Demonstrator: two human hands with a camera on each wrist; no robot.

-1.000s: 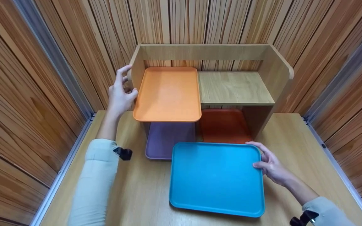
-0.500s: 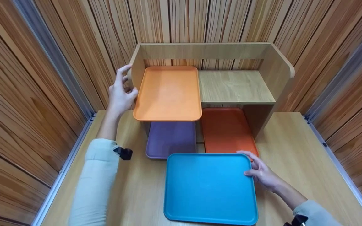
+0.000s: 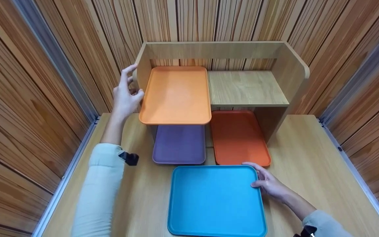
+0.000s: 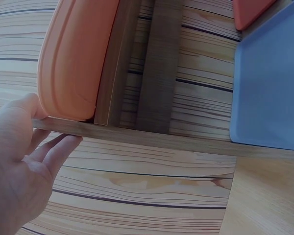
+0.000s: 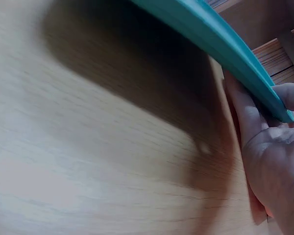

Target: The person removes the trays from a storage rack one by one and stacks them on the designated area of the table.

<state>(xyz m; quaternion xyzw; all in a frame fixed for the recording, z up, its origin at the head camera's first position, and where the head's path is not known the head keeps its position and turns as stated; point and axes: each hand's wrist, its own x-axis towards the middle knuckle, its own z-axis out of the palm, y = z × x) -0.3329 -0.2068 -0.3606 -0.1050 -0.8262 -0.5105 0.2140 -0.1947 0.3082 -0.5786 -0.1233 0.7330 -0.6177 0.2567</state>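
Note:
My left hand (image 3: pixel 125 95) grips the left side panel of a wooden desktop shelf (image 3: pixel 247 88). In the left wrist view, its thumb lies beside the orange tray (image 4: pixel 81 58) and its fingers (image 4: pixel 59 152) are on the panel's outer face. That orange tray (image 3: pixel 178 95) rests on the shelf's upper left and overhangs the front. With my right hand (image 3: pixel 271 187) I pinch the far right corner of a blue tray (image 3: pixel 215 200), thumb on top. The right wrist view shows the tray (image 5: pixel 220 41) raised over the tabletop, fingers underneath, a shadow below.
A purple tray (image 3: pixel 179 144) lies in the lower left compartment, and a red-orange tray (image 3: pixel 240 138) in the lower right; both stick out at the front. Wood-patterned walls (image 3: pixel 196 19) stand behind and at both sides of the wooden table (image 3: pixel 143 197).
My right hand has brought the blue tray toward me and slightly left, away from the shelf. More of the red-orange tray shows now. My left hand has kept its hold on the side panel.

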